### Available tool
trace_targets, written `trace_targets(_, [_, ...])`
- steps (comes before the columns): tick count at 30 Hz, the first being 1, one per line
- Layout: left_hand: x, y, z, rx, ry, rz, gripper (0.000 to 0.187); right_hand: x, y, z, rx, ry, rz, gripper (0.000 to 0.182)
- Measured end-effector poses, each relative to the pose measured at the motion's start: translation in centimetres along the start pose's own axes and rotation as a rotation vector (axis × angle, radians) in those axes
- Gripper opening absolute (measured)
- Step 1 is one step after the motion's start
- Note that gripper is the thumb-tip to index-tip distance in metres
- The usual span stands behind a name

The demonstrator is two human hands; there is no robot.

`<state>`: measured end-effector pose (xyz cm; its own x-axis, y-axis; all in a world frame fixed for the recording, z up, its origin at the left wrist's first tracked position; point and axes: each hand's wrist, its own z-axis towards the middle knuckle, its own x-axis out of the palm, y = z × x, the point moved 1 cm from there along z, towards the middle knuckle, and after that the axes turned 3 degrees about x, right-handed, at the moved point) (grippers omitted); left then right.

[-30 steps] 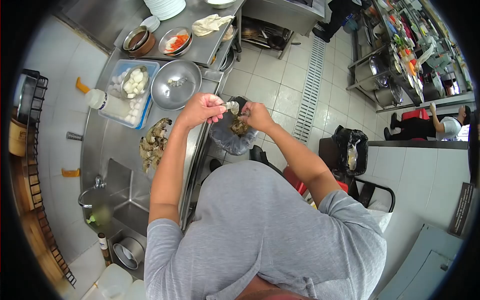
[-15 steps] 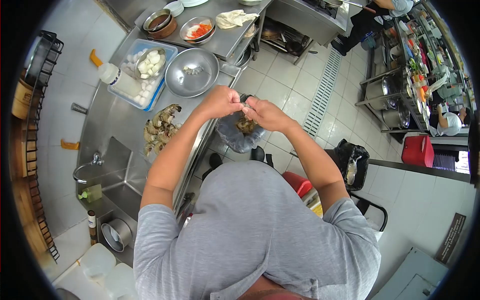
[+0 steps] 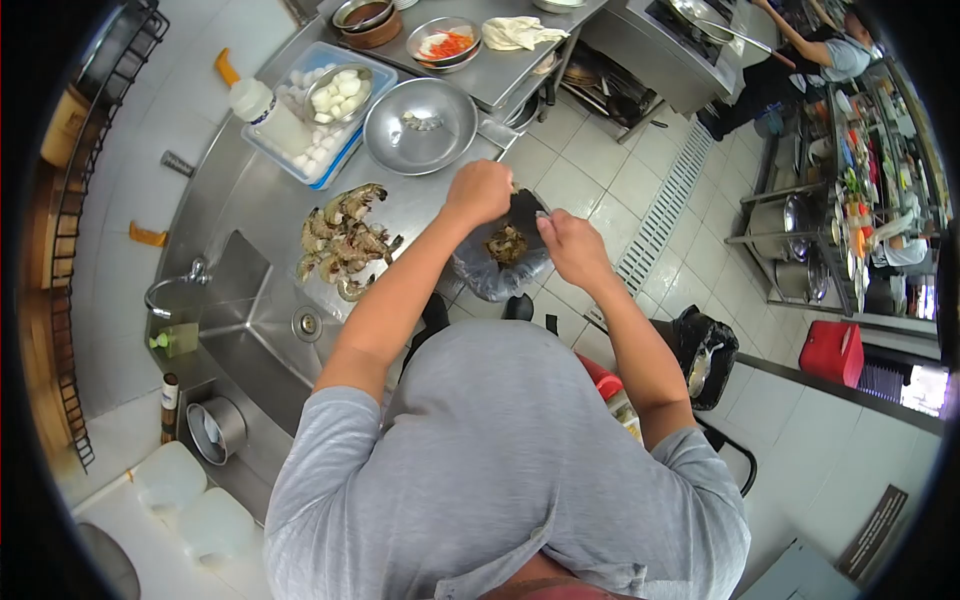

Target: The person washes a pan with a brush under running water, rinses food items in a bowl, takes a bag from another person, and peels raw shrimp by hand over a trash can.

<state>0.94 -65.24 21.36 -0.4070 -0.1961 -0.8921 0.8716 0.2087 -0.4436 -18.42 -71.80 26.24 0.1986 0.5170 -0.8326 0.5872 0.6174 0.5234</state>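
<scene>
My left hand (image 3: 481,192) is closed above the counter's front edge, with a small yellowish-brown bit, seemingly part of a shrimp (image 3: 514,187), at its fingertips. To its right, my right hand (image 3: 577,248) is pinched, and a small greyish tip shows by the thumb; what it is I cannot make out. Below and between both hands is a bin lined with a clear plastic bag (image 3: 490,280), holding a brown heap of shells (image 3: 507,245). Unpeeled shrimp (image 3: 345,238) lie piled on the steel counter at left. A metal bowl (image 3: 420,145) beyond them holds a few peeled greyish shrimp (image 3: 421,122).
A blue-edged tub (image 3: 320,180) with white eggs, a bowl (image 3: 340,96) and a bottle (image 3: 268,112) stands behind the shrimp. The sink (image 3: 255,310) is at left. A black-bagged bin (image 3: 700,355) stands at right. A co-worker (image 3: 830,60) stands by the stove (image 3: 680,60).
My hands, pinched together before, have come apart: the left went up, the right moved right and down. The shell heap in the bin now shows between them. The view has shifted slightly.
</scene>
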Motion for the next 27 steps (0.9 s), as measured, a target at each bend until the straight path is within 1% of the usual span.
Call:
trace_targets(1, [0.5,1.2,0.1,-0.048,-0.019,0.045,0.018,-0.3,-0.3,-0.3,-0.012,-0.003,0.002,0.035])
trace_targets(2, [0.1,0.7,-0.3,-0.073,0.038,0.042,0.022,-0.3,-0.9,-0.4,0.001,-0.017,0.035,0.036])
trace_targets(4, [0.9,-0.2,-0.8,-0.030,0.067,0.000,0.026,0.4,-1.8,0.0,0.016,-0.030,0.110,0.036])
trace_targets(5, [1.4,-0.3,-1.1,-0.013,0.082,-0.018,0.028,0.4,-1.6,0.6,0.020,-0.019,0.202,0.036])
trace_targets(7, [3.0,0.0,-1.7,-0.107,0.025,-0.122,0.033,0.0,-0.4,2.0,0.041,0.001,0.382,0.036])
trace_targets(10, [2.5,1.5,-3.5,-0.167,-0.063,-0.183,0.033,0.1,2.2,5.2,-0.056,-0.087,0.508,0.034])
trace_targets(11, [2.1,2.4,-4.2,-0.183,-0.092,-0.188,0.033,0.4,3.0,6.6,-0.076,-0.077,0.571,0.034])
trace_targets(12, [0.7,3.3,-5.1,-0.203,-0.071,-0.120,0.031,0.7,4.0,8.3,-0.096,-0.067,0.636,0.034])
trace_targets(13, [-1.1,4.8,-6.2,-0.218,-0.049,-0.053,0.029,1.4,5.1,10.3,-0.056,-0.034,0.786,0.033])
trace_targets(14, [-1.0,7.9,-7.6,-0.241,-0.152,-0.025,0.027,2.0,6.3,12.2,-0.012,-0.006,0.934,0.032])
trace_targets(15, [-2.9,10.1,-8.9,-0.248,-0.180,-0.009,0.027,2.0,8.3,13.6,0.028,0.017,0.998,0.033])
trace_targets(16, [-6.0,10.6,-9.8,-0.435,-0.107,0.039,0.028,1.7,9.9,14.8,0.066,0.039,1.059,0.034])
trace_targets(18, [-6.8,15.2,-11.3,-0.559,-0.177,0.161,0.031,2.2,10.9,17.1,-0.040,-0.133,0.694,0.035])
trace_targets(19, [-6.9,16.6,-11.8,-0.545,-0.172,0.213,0.029,2.4,10.9,17.9,-0.094,-0.217,0.509,0.035])
trace_targets(20, [-6.8,17.7,-12.2,-0.533,-0.167,0.265,0.028,3.1,10.3,18.4,-0.114,-0.237,0.518,0.035])
trace_targets(21, [-6.6,18.6,-12.4,-0.521,-0.163,0.318,0.026,3.5,10.1,18.0,-0.102,-0.174,0.551,0.033])
trace_targets(23, [-5.6,20.4,-12.2,-0.566,-0.075,0.293,0.027,4.8,9.1,15.2,-0.072,-0.044,0.618,0.030])
trace_targets(27, [-5.0,21.5,-11.2,-0.649,0.060,0.227,0.026,9.2,6.5,9.7,-0.021,0.095,0.579,0.021])
